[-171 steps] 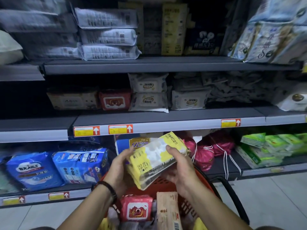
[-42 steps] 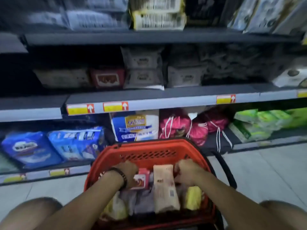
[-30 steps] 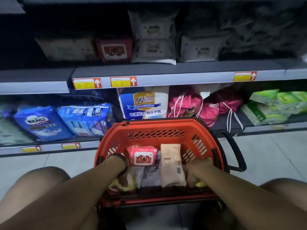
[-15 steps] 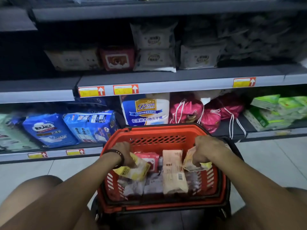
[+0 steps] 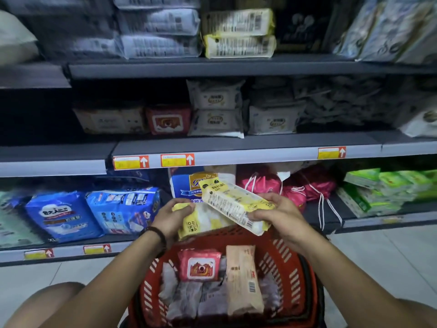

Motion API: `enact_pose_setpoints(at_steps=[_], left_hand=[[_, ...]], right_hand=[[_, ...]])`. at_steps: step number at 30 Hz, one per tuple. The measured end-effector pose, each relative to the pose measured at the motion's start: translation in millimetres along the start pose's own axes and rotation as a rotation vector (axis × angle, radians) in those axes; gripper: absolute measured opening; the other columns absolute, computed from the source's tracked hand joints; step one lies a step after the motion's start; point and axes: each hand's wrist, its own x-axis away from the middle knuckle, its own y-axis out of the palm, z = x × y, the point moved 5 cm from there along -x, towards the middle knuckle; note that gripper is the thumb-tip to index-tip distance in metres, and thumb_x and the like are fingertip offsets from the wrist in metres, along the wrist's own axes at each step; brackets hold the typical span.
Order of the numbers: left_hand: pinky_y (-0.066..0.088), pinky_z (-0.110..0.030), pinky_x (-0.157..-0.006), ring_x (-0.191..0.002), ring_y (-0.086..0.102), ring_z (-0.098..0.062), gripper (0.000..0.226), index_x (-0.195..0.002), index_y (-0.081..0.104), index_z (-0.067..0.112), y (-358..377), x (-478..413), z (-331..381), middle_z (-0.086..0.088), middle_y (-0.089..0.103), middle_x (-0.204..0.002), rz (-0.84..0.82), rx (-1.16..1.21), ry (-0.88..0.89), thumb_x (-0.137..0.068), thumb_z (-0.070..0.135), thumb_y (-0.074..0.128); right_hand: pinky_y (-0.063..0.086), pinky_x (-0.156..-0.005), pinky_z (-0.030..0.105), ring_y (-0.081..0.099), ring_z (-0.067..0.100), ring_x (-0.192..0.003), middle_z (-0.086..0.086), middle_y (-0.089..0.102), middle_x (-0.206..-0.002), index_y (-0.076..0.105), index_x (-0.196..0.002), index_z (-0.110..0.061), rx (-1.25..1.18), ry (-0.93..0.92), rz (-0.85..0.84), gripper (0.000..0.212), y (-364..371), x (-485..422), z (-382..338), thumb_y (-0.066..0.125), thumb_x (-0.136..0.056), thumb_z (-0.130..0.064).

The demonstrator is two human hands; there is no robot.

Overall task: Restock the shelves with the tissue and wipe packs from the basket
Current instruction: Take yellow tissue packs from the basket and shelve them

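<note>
Right above the red basket (image 5: 293, 275), both hands are raised, each with a yellow tissue pack. The left hand (image 5: 171, 215), with a dark bracelet (image 5: 155, 233) at the wrist, has its fingers curled closed around the top left end of the lower yellow pack (image 5: 201, 221), which hangs over the basket's far rim. The right hand (image 5: 279, 214) grips the right end of the upper yellow pack (image 5: 231, 204), thumb on top and fingers wrapped underneath; this pack is tilted, its far end higher and pointing toward the shelves, and it overlaps the lower one. Inside the basket lie a red wipe pack (image 5: 201, 265), a long beige pack (image 5: 243, 280) just beside it on the right, and several pale grey packs (image 5: 189, 299) beneath them. Behind the hands, the bottom shelf carries blue bagged packs (image 5: 94, 211) at left, a blue-and-white roll pack (image 5: 189, 183) in the middle, pink drawstring bags (image 5: 295, 185) and green packs (image 5: 383, 190) at right. The middle shelf (image 5: 260, 143) holds white wipe packs (image 5: 216, 107) stacked two high, with a red pack (image 5: 168, 119) beside them on the left. On the top shelf (image 5: 212, 65), two yellow packs (image 5: 238, 34) are stacked flat, next to grey-white packs (image 5: 158, 31). Orange-and-yellow price tags (image 5: 177, 160) sit on the shelf edge.
</note>
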Motion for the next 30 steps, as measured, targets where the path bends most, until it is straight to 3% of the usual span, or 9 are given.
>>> enact_pose_setpoints(at_steps=[2, 5, 10, 13, 16, 19, 21, 27, 30], left_hand=[[0.059, -0.058, -0.077, -0.081, 0.071, -0.035, 0.008, -0.104, 0.068, 0.022, 7.7, 5.6, 5.0, -0.019, 0.074, -0.097, -0.037, 0.189, -0.049, -0.098, 0.026, 0.07], [0.06, -0.057, -0.073, -0.078, 0.073, -0.034, 0.009, -0.098, 0.059, 0.015, 18.4, 12.6, 13.4, -0.016, 0.075, -0.086, -0.071, 0.33, -0.026, -0.099, 0.018, 0.067], [0.062, -0.045, -0.069, -0.087, 0.073, -0.033, 0.021, -0.1, 0.059, 0.01, 25.4, 11.9, 23.3, -0.022, 0.07, -0.109, -0.163, 0.442, 0.029, -0.086, 0.001, 0.072], [0.065, -0.041, -0.072, -0.093, 0.076, -0.034, 0.058, -0.125, 0.063, 0.0, 41.0, 19.0, 25.4, -0.024, 0.074, -0.117, -0.378, 0.418, 0.007, -0.068, -0.007, 0.071], [0.065, -0.043, -0.077, -0.104, 0.075, -0.039, 0.066, -0.133, 0.06, -0.001, 58.9, 31.0, 22.9, -0.027, 0.072, -0.123, -0.501, 0.36, 0.008, -0.068, -0.008, 0.074], [0.061, -0.051, -0.091, -0.114, 0.071, -0.041, 0.047, -0.133, 0.065, 0.005, 67.1, 31.9, 23.9, -0.025, 0.07, -0.129, -0.484, 0.489, -0.055, -0.092, 0.026, 0.069], [0.051, -0.063, -0.104, -0.122, 0.067, -0.043, 0.049, -0.138, 0.061, 0.007, 66.9, 26.4, 27.5, -0.024, 0.069, -0.133, -0.43, 0.51, -0.03, -0.098, 0.035, 0.064], [0.061, -0.063, -0.08, -0.097, 0.077, -0.037, 0.038, -0.129, 0.048, 0.002, 63.4, 14.9, 35.0, -0.016, 0.079, -0.107, -0.148, 0.535, 0.114, -0.096, 0.0, 0.066], [0.06, -0.066, -0.084, -0.102, 0.077, -0.036, 0.043, -0.128, 0.052, 0.005, 62.8, 11.9, 40.6, -0.016, 0.077, -0.115, -0.101, 0.557, 0.138, -0.091, -0.002, 0.072]], right_hand=[[0.061, -0.094, 0.044, 0.079, 0.026, -0.096, 0.006, 0.083, -0.101, 0.072, -0.12, -0.012, -0.084, 0.005, -0.013, 0.072, 4.5, -3.2, 0.9, 0.098, -0.053, -0.01], [0.059, -0.096, 0.045, 0.079, 0.027, -0.097, 0.005, 0.083, -0.103, 0.072, -0.12, -0.016, -0.171, -0.008, 0.027, 0.07, 9.1, -8.6, 1.9, 0.097, -0.056, -0.011], [0.057, -0.074, 0.041, 0.073, 0.027, -0.088, 0.015, 0.081, -0.105, 0.072, -0.11, -0.012, -0.537, 0.104, 0.088, 0.039, 16.1, -11.6, 3.2, 0.087, -0.074, -0.01], [0.059, -0.071, 0.043, 0.07, 0.031, -0.092, 0.016, 0.079, -0.106, 0.068, -0.111, -0.012, -0.659, 0.13, 0.053, 0.048, 28.6, -7.9, -1.5, 0.085, -0.066, -0.013], [0.062, -0.07, 0.049, 0.073, 0.036, -0.093, 0.017, 0.077, -0.111, 0.069, -0.121, -0.006, -0.729, 0.126, -0.001, 0.054, 42.0, -6.0, -6.7, 0.079, -0.069, -0.02], [0.062, -0.074, 0.047, 0.072, 0.036, -0.092, 0.022, 0.074, -0.124, 0.07, -0.127, -0.003, -0.743, 0.143, -0.031, 0.058, 48.6, -6.7, -9.0, 0.075, -0.073, -0.024], [0.062, -0.072, 0.045, 0.073, 0.034, -0.09, 0.022, 0.075, -0.123, 0.07, -0.126, -0.003, -0.722, 0.121, -0.013, 0.06, 49.0, -7.9, -12.1, 0.078, -0.071, -0.024], [0.057, -0.078, 0.042, 0.077, 0.028, -0.095, 0.011, 0.081, -0.107, 0.07, -0.115, -0.012, -0.593, -0.035, 0.178, 0.035, 36.8, -10.5, -24.6, 0.08, -0.083, -0.004], [0.055, -0.079, 0.041, 0.077, 0.023, -0.093, 0.005, 0.082, -0.103, 0.071, -0.114, -0.016, -0.58, -0.035, 0.202, 0.034, 38.1, -6.9, -25.7, 0.081, -0.083, -0.007]])
